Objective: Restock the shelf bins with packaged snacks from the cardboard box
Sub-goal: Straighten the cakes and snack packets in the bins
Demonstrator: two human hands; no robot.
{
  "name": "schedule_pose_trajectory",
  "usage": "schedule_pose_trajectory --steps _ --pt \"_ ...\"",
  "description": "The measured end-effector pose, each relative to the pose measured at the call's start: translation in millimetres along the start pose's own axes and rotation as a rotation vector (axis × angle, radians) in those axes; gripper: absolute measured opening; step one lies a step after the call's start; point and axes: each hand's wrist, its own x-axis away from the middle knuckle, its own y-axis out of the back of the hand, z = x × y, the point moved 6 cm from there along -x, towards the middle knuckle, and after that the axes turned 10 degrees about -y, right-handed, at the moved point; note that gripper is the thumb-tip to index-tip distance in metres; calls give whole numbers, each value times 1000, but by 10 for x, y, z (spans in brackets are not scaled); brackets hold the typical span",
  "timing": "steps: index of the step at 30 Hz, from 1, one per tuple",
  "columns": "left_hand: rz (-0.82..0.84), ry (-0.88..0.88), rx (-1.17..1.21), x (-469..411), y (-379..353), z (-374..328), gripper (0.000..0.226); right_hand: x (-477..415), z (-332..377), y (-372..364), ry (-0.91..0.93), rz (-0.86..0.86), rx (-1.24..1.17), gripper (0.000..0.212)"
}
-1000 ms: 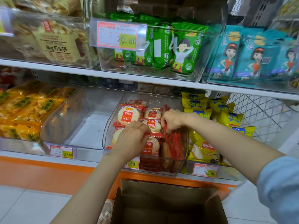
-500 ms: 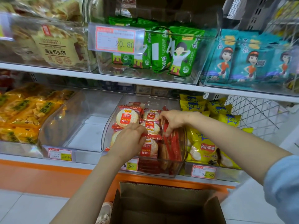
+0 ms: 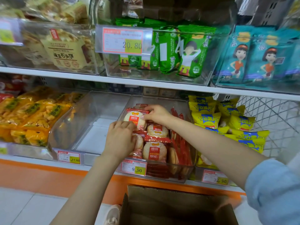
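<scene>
A clear shelf bin (image 3: 186, 174) on the lower shelf holds red-and-white rice cracker packs (image 3: 155, 151) lying flat, with more red packs on edge along its right side. My right hand (image 3: 156, 115) reaches to the back of the bin and pinches the rearmost rice cracker pack (image 3: 132, 117) at its top right corner. My left hand (image 3: 121, 140) rests on the left row of packs, fingers curled against the same pack's lower edge. The open brown cardboard box (image 3: 177, 207) sits on the floor below; its inside looks dark.
Left of it stands a clear bin with nothing in it (image 3: 90, 127), then yellow-orange snack bags (image 3: 30, 117). Yellow chip bags (image 3: 227, 125) fill the right bin beside a wire basket (image 3: 276, 117). Green packs (image 3: 181, 52) and teal packs (image 3: 258, 57) sit on the upper shelf. A shoe (image 3: 112, 215) shows beside the box.
My right hand moved left and back from the bin's right side onto the rearmost pack. My left hand slid slightly back along the left row.
</scene>
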Motion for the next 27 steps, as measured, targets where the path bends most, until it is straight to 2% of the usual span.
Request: schedule_pose_trajectory --steps 3,5,9,12,16,19,21,24,27 --pt "34 -38 -10 17 4 -10 35 -1 -95 -23 -142 -33 -248 51" --pt "54 -40 -12 10 7 -9 38 33 -115 -61 -186 -13 -411 43" --pt "51 -21 8 10 39 -22 37 63 -87 -163 -216 16 -429 36" --pt "45 -9 41 16 57 -37 37 88 -100 -80 -257 22 -478 38" --pt "27 -42 122 -4 63 -132 37 141 -215 257 -279 -43 -519 35" --pt "80 -72 135 -27 8 -207 39 168 -352 511 -285 -118 -550 28" --pt "132 -76 157 -36 -44 -242 39 135 -430 706 -276 -233 -511 28" --pt "194 -96 149 -53 -116 -280 43 36 -476 933 -271 -440 -298 28" --pt "219 -90 150 -66 -143 -276 44 -110 -470 855 -293 -421 -167 25"
